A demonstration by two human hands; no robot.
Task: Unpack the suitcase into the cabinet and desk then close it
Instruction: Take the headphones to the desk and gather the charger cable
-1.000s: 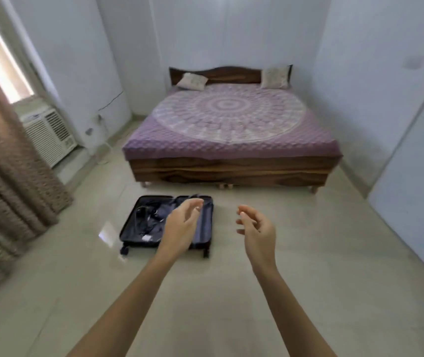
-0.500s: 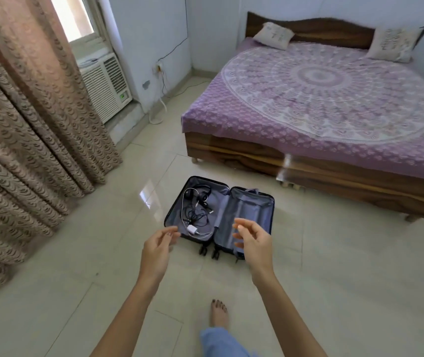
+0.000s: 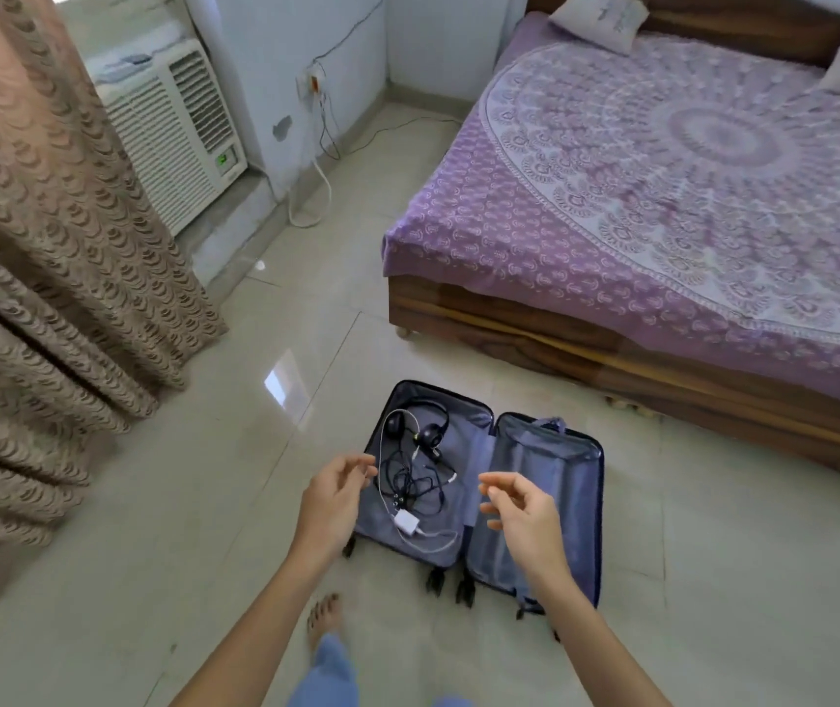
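Note:
A dark blue suitcase (image 3: 576,482) lies open flat on the tiled floor in front of the bed. Its left half holds black headphones (image 3: 420,426), tangled black cables (image 3: 415,484) and a white charger (image 3: 406,524) with a white cord. The right half shows only its zipped lining. My left hand (image 3: 331,494) hovers over the suitcase's left edge, fingers apart and holding nothing. My right hand (image 3: 522,512) hangs above the middle hinge, also with fingers spread and nothing in it.
A wooden bed (image 3: 612,344) with a purple patterned cover stands close behind the suitcase to the right. Brown curtains (image 3: 40,278) hang at the left, with a white air conditioner (image 3: 173,130) and wall cables beyond. My bare foot (image 3: 323,617) stands just before the suitcase.
I have walked closer to the suitcase and my view has tilted down. Both hands have come forward over it, still holding nothing.

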